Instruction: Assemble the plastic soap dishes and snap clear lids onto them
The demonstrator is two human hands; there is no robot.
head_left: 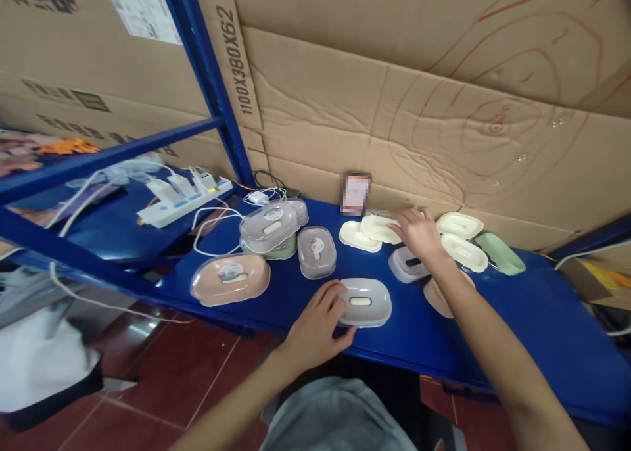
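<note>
Head view: left hand [320,325] clasps grey piece [369,303], right hand [419,233] touches farther cream piece [378,229], grip unclear.

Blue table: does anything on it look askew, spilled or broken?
No spill or breakage shows. Two small things look untidy: by the right hand, one cream piece partly overlaps another, and toward the left, a grey container seems to sit crookedly on a green one.
</note>
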